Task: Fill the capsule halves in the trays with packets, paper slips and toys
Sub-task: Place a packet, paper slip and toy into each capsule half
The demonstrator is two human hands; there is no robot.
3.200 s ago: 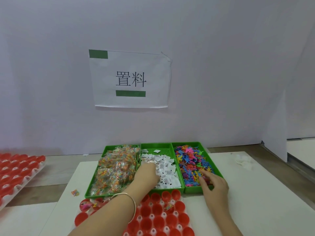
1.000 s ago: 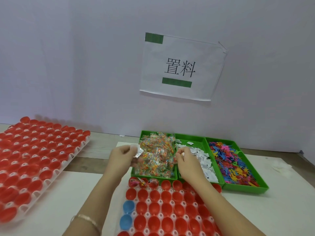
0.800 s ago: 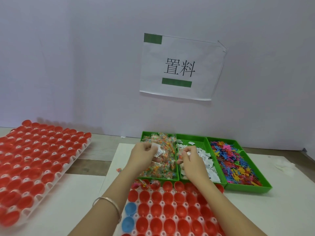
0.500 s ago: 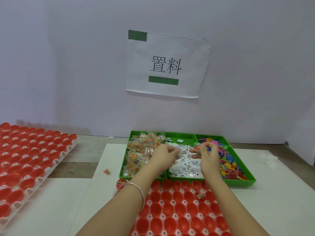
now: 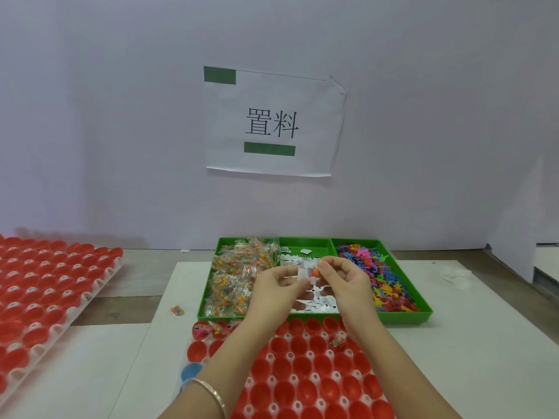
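Paper slip [image 5: 303, 273] and orange toy [image 5: 314, 270] paired at my fingertips [image 5: 325, 268]
My left hand [image 5: 276, 287] and right hand [image 5: 346, 281] pinch them together, likely so both drop as one. Green tray [image 5: 402, 320] beyond: packets [image 5: 233, 282] at 9 o'clock, loose slips [image 5: 321, 304] centre, toys [image 5: 388, 287] at 3; red capsule halves [image 5: 302, 367] sit at 6.

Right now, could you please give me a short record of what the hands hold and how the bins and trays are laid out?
Left hand: pinches a paper slip
Right hand: pinches the same slip, a small orange piece against it
Green bins: packets left, slips middle, toys right
Near capsule tray: mostly empty red halves; a few far ones hold items
Second tray: at left, red halves
Stray packet: on the table, left of the bins
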